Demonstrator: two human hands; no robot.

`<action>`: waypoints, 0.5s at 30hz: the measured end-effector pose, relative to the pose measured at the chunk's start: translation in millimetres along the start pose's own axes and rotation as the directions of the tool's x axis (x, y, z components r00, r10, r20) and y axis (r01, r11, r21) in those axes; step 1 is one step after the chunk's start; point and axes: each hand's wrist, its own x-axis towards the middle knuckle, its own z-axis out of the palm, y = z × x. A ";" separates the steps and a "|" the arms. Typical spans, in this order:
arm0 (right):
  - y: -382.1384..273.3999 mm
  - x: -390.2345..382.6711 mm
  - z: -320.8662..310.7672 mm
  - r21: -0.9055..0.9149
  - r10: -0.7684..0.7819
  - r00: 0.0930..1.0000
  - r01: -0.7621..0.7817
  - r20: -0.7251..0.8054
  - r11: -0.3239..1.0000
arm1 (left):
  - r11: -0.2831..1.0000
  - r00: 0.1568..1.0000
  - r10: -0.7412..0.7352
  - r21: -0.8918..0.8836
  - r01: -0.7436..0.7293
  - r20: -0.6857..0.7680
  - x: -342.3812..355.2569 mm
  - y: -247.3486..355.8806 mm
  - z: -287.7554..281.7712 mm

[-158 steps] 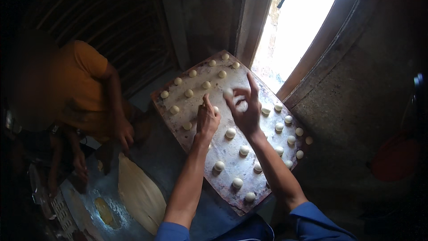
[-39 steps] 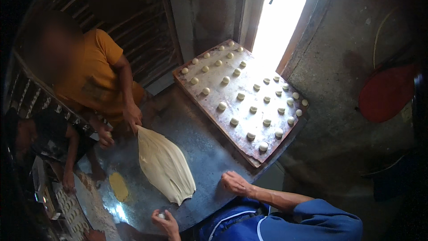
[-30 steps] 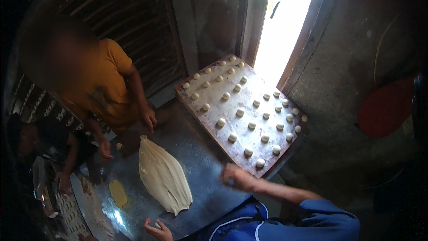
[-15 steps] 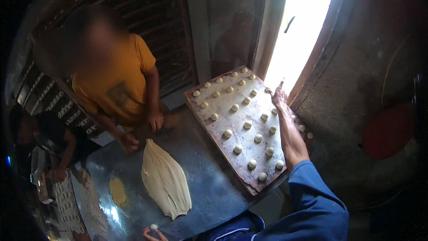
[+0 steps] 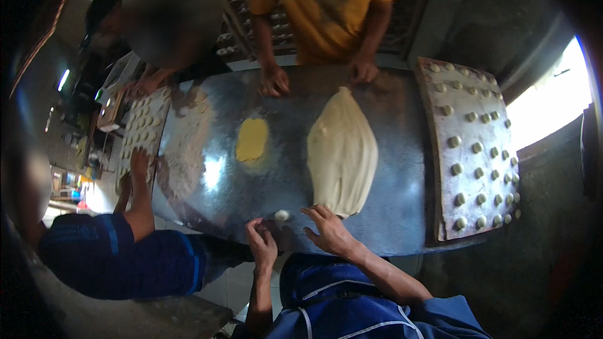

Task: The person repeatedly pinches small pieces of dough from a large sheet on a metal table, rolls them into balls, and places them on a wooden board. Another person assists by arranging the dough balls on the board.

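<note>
A large pale slab of dough (image 5: 343, 150) lies lengthwise on the dark metal worktable, its narrow end away from me. My right hand (image 5: 331, 233) is at the slab's near end, fingers spread, the fingertips at or just over its edge. Close to the table's front edge rests one small white dough ball (image 5: 281, 215). Just left of that ball is my left hand (image 5: 262, 243), its fingers loosely bent and apart, with nothing visible in them. Part of its palm is in shadow.
A board (image 5: 468, 226) with rows of dough balls stands at the right end. A yellow fat-like patch (image 5: 252, 140) and scattered flour (image 5: 191, 141) mark the tabletop. Across from me is a person in an orange shirt (image 5: 323, 9). Another in dark blue (image 5: 119, 257) handles a tray (image 5: 123, 166) of dough pieces.
My view has swung left. My right hand has come back from the ball-covered board on the right to the slab's near end. My left hand stays beside the single ball.
</note>
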 end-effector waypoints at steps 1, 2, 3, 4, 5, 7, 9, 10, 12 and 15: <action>-7.1 11.3 20.3 -0.032 -0.019 1.000 0.020 0.013 0.999 | 1.000 1.000 -0.008 -0.030 0.007 -0.003 -1.6 -10.1 -4.1; -8.2 25.5 43.2 -0.127 -0.126 0.992 0.126 0.007 0.984 | 0.998 1.000 -0.007 -0.059 0.007 0.001 -1.5 -19.5 -10.2; -0.1 37.5 62.9 -0.234 -0.216 0.976 0.212 0.006 0.949 | 0.996 1.000 -0.009 -0.093 0.010 0.009 -1.1 -25.7 -9.0; -2.1 44.4 74.0 -0.338 -0.299 0.954 0.286 0.016 0.897 | 0.992 1.000 -0.011 -0.127 0.013 0.023 -4.3 -29.5 -6.5; -6.0 48.4 85.8 -0.409 -0.272 0.957 0.291 0.105 0.865 | 0.987 0.999 -0.005 -0.162 0.012 0.043 -5.9 -32.0 -3.7; -13.0 54.1 95.5 -0.559 -0.152 0.952 0.280 0.264 0.780 | 0.993 0.999 0.009 -0.114 -0.003 0.050 -13.1 -23.6 -6.2; -5.2 52.5 104.8 -0.549 -0.252 0.938 0.345 0.240 0.762 | 0.984 0.997 0.008 -0.177 0.006 0.074 -15.0 -17.9 -3.5; -3.3 55.0 104.4 -0.598 -0.242 0.923 0.379 0.299 0.707 | 0.968 0.996 -0.008 -0.248 0.030 0.088 -13.0 -19.7 -1.2; 9.7 48.0 101.5 -0.516 -0.197 0.954 0.289 0.226 0.806 | 0.968 0.988 0.041 -0.251 -0.001 0.152 -8.3 -15.8 -0.5; -3.3 33.8 69.7 -0.370 -0.207 0.967 0.249 0.151 0.895 | 0.980 0.977 0.151 -0.151 -0.128 0.154 6.6 -15.1 -0.7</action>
